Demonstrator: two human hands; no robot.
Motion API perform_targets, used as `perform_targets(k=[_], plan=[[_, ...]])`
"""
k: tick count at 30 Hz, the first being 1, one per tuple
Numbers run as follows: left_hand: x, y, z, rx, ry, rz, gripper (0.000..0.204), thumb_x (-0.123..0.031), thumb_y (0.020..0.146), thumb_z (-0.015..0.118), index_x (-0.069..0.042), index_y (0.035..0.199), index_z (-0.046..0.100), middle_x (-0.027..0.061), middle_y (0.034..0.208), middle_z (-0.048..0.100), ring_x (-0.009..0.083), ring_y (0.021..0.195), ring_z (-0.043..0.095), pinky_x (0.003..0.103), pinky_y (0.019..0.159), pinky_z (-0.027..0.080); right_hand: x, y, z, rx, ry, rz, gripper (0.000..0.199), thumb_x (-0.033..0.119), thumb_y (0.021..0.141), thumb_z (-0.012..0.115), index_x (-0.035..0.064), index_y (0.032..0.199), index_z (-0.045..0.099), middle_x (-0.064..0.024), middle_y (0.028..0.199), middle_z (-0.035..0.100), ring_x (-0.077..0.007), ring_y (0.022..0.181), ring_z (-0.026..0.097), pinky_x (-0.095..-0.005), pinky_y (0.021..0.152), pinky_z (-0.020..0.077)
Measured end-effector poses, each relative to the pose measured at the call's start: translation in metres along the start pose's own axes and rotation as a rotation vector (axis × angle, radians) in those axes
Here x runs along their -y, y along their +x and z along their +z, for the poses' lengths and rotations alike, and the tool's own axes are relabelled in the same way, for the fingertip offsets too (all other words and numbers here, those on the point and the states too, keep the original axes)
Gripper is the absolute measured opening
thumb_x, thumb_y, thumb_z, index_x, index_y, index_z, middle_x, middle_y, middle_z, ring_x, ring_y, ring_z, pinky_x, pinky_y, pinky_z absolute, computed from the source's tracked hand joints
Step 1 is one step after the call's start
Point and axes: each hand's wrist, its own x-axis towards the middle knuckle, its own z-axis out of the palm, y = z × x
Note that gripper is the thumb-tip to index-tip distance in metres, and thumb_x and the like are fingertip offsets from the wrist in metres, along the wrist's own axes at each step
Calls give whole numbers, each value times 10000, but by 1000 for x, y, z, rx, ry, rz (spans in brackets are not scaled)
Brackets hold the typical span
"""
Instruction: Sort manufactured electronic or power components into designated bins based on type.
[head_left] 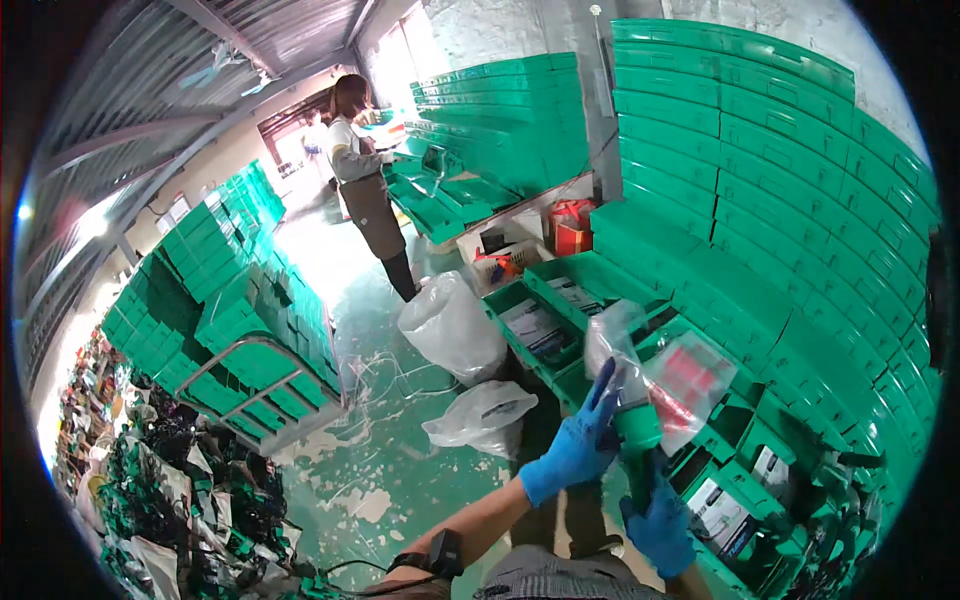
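My left hand (580, 450), in a blue glove, has its fingers pressed along a clear plastic bag (615, 345). The bag covers the upper part of a green object (638, 428) with a rounded body and a handle-like lower end. I cannot make out its exact kind. Around that lower end, my right hand (662, 525), also gloved in blue, is closed. Just beyond it lies a clear packet with red parts (690, 385). Open green cases (725, 515) with printed sheets in them stand beside and ahead of my hands.
Stacked green cases (770, 180) line the right wall. White plastic sacks (455, 325) sit on the floor ahead. A loaded trolley (265, 375) and a heap of mixed scraps (190, 490) are at left. Another person (365, 185) works farther off beside more cases.
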Motion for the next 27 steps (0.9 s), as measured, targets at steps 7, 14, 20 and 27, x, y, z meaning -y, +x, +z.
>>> perform_targets(k=[7, 14, 20, 27], plan=[[-16, -33, -82, 194, 782, 417, 614, -28, 758, 430, -89, 1363, 345, 146, 1459, 202, 243, 823, 616, 358, 614, 486, 83, 19, 5, 202, 297, 9, 697, 223, 746, 654, -31, 1317, 346, -231, 1154, 538, -329, 1024, 566, -380, 861, 451], [20, -80, -73, 275, 789, 372, 600, -45, 752, 440, -91, 1348, 381, 116, 1445, 264, 181, 714, 610, 282, 519, 452, 77, 17, 29, 385, 374, 287, 564, 268, 766, 671, 46, 1243, 469, -128, 1030, 612, -177, 884, 570, -335, 801, 464], [7, -105, 20, 180, 442, 525, 635, -142, 753, 489, -94, 1366, 328, 100, 1431, 295, 195, 840, 609, 291, 607, 482, -26, 7, 51, 276, 1085, 120, 352, 210, 823, 528, 27, 1123, 556, -120, 1010, 608, -195, 842, 572, -291, 765, 475], [47, -119, 16, 513, -34, 427, 476, -26, 754, 537, -70, 1224, 472, 72, 1116, 560, 153, 701, 571, 266, 575, 436, -94, -38, 70, 137, 1109, 455, 392, 124, 843, 556, 46, 1217, 470, -79, 1114, 558, -193, 968, 555, -278, 782, 480]])
